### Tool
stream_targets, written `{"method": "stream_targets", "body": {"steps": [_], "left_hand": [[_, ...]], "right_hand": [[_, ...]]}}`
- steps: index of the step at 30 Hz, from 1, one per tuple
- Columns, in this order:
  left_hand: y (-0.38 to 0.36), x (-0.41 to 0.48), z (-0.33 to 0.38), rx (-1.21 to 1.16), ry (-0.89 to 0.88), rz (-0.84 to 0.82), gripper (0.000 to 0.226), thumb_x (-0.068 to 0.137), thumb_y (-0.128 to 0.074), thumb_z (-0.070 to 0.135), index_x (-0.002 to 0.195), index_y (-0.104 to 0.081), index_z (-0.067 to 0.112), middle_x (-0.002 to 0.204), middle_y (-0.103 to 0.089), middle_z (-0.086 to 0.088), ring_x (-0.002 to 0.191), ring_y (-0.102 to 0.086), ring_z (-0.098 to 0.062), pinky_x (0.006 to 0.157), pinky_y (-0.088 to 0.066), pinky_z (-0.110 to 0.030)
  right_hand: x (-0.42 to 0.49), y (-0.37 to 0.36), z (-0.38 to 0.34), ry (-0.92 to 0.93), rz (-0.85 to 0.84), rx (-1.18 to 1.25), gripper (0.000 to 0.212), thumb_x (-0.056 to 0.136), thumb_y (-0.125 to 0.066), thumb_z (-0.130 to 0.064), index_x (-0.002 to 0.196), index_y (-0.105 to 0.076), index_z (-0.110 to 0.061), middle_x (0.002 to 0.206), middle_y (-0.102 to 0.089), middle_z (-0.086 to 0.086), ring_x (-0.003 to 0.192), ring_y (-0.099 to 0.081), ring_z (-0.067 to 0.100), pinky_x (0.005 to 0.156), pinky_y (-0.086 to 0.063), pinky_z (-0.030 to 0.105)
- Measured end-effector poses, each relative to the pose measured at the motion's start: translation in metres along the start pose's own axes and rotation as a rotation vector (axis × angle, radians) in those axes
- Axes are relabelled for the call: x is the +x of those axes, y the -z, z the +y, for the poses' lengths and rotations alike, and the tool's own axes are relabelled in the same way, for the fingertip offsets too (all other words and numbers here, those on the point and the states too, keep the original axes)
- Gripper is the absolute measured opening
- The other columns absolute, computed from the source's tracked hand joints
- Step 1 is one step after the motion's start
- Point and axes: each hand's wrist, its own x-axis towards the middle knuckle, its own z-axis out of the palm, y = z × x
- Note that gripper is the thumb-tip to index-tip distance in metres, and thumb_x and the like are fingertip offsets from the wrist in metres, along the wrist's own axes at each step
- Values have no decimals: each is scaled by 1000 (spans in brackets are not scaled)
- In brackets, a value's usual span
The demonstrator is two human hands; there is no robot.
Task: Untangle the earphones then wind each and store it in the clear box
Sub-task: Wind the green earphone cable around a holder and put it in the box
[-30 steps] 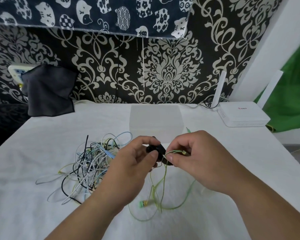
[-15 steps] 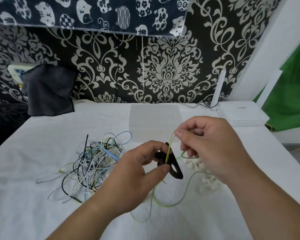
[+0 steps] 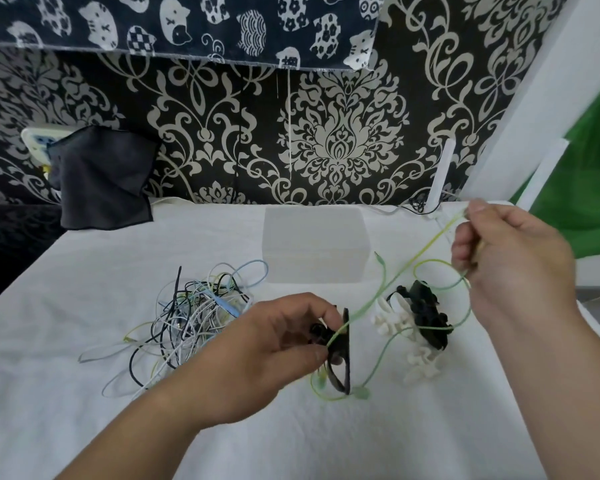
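The white-covered table (image 3: 84, 410) carries the clear box (image 3: 314, 244) at the back, with the tangled earphones (image 3: 194, 317) lying left of it. The right hand (image 3: 510, 265) pinches a green earphone cable (image 3: 433, 237), which runs taut to a black cord winder (image 3: 346, 362) pinched by the left hand (image 3: 274, 355).

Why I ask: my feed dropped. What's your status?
Left hand pinches black winder. Right hand holds green earphone cable taut. Tangled pile lies left of clear box.
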Motion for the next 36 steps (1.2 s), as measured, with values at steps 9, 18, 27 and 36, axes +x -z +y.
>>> {"method": "stream_targets", "body": {"steps": [9,18,27,36], "left_hand": [[18,-3,10,-282,4,192,23,80,-50,6,93,-68,13,83,-69,-19,74,-68,-33,69,-49,-30],[12,-1,12,-179,-24,186,21,79,-51,7,89,-68,15,71,-62,-7,50,-41,-19,47,-34,-24],[12,0,8,-121,-35,214,23,82,-52,7,99,-66,12,75,-66,-8,60,-55,-22,57,-47,-29],[6,3,4,126,-38,161,22,89,-52,12,98,-69,21,83,-73,-1,78,-69,-13,75,-49,-19]], "right_hand": [[19,18,14,-154,182,-8,28,98,-61,-21,71,-54,-19,59,-49,-2,38,-42,7,43,-37,20],[0,-1,19,231,-150,-757,17,94,-63,-35,106,-68,-23,102,-70,-8,100,-63,12,87,-47,25],[-46,-27,17,-302,-1157,-528,45,83,-65,-62,89,-76,-19,64,-68,8,66,-68,12,98,-47,40],[-38,-32,17,-327,-663,-188,33,95,-60,-18,63,-57,-11,71,-61,11,64,-62,21,71,-57,39]]}}
